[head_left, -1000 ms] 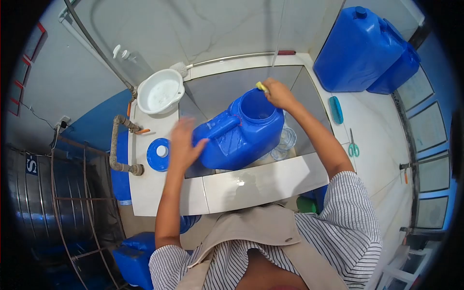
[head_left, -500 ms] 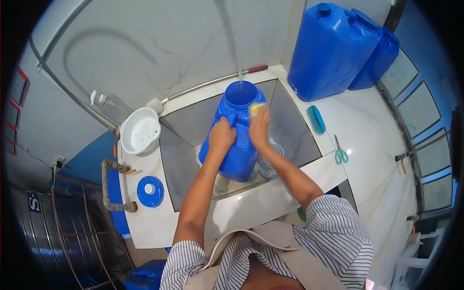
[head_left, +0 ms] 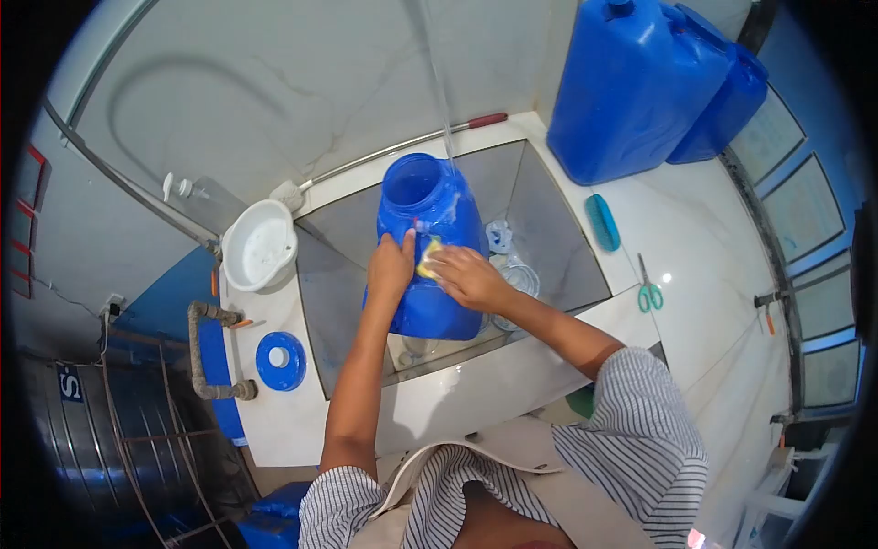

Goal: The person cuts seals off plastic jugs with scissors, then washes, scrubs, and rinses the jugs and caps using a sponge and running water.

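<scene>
A blue plastic water jug [head_left: 439,306] with its wide mouth uncovered stands tilted in the grey sink [head_left: 558,238]. My left hand [head_left: 391,265] is closed around the jug's handle, most of which the fingers hide. On the jug's upper side, my right hand [head_left: 466,276] presses a yellow sponge [head_left: 428,259] against the plastic. A stream of water [head_left: 442,101] falls from above onto the jug's shoulder, just right of the mouth. Wet streaks or suds show on that shoulder. Clear containers [head_left: 518,279] lie in the sink at the jug's right, partly covered by my arm.
Left of the sink are a white basin [head_left: 260,245] and a blue lid [head_left: 281,360]. A teal brush [head_left: 602,222] and green-handled scissors [head_left: 649,293] lie on the right counter. Large blue jugs [head_left: 631,91] stand at the back right. A long-handled brush [head_left: 393,151] rests along the back edge.
The jug has shifted left, so the water now lands on its shoulder instead of at its mouth. My right hand has moved the sponge down and left, beside my left hand.
</scene>
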A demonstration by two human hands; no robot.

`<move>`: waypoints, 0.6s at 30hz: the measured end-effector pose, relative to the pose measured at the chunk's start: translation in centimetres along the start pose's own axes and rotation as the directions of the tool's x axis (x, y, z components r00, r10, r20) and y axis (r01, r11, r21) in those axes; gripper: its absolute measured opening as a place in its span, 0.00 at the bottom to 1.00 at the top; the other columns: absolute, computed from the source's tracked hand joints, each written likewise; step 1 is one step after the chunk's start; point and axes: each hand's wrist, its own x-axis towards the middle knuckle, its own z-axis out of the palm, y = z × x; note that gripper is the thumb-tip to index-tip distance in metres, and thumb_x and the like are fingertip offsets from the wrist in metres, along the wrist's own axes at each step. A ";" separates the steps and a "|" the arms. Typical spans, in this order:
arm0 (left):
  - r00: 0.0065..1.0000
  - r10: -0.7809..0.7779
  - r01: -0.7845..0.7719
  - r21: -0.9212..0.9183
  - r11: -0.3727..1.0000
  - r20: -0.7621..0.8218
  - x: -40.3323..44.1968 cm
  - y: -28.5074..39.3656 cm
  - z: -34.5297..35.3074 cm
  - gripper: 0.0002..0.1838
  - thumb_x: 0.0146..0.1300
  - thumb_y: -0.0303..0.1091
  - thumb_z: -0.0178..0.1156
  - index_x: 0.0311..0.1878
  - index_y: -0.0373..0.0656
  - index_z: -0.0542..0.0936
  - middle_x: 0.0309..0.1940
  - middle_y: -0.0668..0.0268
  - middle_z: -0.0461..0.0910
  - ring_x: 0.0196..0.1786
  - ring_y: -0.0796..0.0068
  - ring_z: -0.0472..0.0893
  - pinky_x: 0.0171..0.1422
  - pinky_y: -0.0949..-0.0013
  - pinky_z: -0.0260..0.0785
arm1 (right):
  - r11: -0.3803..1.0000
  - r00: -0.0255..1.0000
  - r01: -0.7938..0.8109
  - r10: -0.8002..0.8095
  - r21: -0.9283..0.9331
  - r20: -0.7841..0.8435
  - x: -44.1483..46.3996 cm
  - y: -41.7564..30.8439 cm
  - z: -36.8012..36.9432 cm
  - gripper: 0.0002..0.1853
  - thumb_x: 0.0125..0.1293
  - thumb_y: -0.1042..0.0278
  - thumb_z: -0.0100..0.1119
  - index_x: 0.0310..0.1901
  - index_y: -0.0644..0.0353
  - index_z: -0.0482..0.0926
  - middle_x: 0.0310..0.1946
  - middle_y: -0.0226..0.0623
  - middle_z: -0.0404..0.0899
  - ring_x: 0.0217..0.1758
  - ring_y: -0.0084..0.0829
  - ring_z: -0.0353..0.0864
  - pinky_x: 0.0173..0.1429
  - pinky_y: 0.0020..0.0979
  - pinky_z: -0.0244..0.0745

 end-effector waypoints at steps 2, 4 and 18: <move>0.997 -0.072 0.071 -0.032 0.997 -0.028 -0.6 -2.0 -0.7 0.30 0.66 0.53 0.46 0.37 0.26 0.73 0.33 0.36 0.77 0.40 0.38 0.77 0.46 0.48 0.69 | 0.995 1.000 -0.022 0.022 0.097 0.006 -0.9 -0.8 0.6 0.16 0.56 0.69 0.50 0.47 0.60 0.74 0.50 0.45 0.73 0.54 0.45 0.70 0.60 0.44 0.62; 0.989 -0.147 0.145 -0.066 0.987 -0.028 -1.8 -3.5 -0.7 0.30 0.66 0.54 0.46 0.38 0.27 0.74 0.35 0.35 0.77 0.41 0.37 0.77 0.47 0.48 0.68 | 0.983 0.955 -0.031 -0.023 0.179 0.295 2.9 -0.9 2.4 0.16 0.57 0.68 0.51 0.47 0.60 0.75 0.50 0.44 0.73 0.54 0.45 0.70 0.60 0.44 0.63; 0.774 -0.632 0.559 -0.493 0.667 0.023 -4.4 -17.1 0.2 0.31 0.65 0.57 0.47 0.29 0.31 0.72 0.14 0.60 0.71 0.13 0.68 0.72 0.18 0.66 0.65 | 0.986 0.995 -0.093 0.087 0.135 0.046 6.1 2.7 16.5 0.05 0.49 0.76 0.50 0.30 0.62 0.74 0.33 0.48 0.73 0.39 0.45 0.71 0.46 0.45 0.63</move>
